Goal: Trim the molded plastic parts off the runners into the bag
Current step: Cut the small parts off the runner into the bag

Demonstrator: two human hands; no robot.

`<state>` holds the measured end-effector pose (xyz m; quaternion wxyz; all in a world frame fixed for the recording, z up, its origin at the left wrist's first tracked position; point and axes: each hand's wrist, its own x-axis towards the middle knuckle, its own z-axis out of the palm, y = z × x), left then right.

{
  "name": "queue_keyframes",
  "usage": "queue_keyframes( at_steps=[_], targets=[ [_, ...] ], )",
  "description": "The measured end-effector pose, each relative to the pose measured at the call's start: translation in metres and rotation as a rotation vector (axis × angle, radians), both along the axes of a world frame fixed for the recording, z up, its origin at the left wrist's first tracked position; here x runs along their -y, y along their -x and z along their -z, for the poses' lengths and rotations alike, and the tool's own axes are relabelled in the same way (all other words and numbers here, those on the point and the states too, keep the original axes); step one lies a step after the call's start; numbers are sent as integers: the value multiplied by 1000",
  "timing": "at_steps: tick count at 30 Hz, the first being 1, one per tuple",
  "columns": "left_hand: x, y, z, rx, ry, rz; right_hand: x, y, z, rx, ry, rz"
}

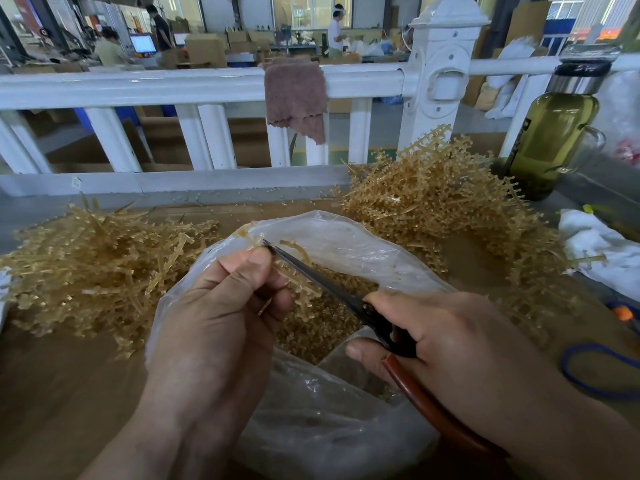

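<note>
My left hand (221,306) pinches a tan plastic runner (296,285) over the open mouth of a clear plastic bag (346,233). My right hand (446,337) grips scissors (332,289) with dark blades and brown handles. The blades lie along the runner, their tip beside my left thumb. Several small tan trimmed parts (311,337) lie inside the bag. A pile of bare tan runners (93,268) lies on the left, and a pile of runners with parts on them (443,206) rises at the right.
A white railing (194,88) runs behind the table, with a brown cloth (298,95) draped over it. A bottle of greenish liquid (550,129) stands at the far right. White cloth (602,247) and a blue loop (599,372) lie at the right edge. People work in the background.
</note>
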<state>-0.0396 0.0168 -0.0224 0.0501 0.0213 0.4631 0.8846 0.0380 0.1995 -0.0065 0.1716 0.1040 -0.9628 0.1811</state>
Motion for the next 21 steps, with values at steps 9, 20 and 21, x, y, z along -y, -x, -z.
queue_keyframes(
  at_steps=[9, 20, 21],
  targets=[
    [-2, 2, 3, 27, -18, -8, 2, 0, -2, 94, -18, 19],
    [-4, 1, 7, 26, 20, 1, 1, 0, -6, 236, 79, 6],
    [-5, 0, 7, 26, 26, 7, 1, 0, -6, 237, 78, 2]
  ],
)
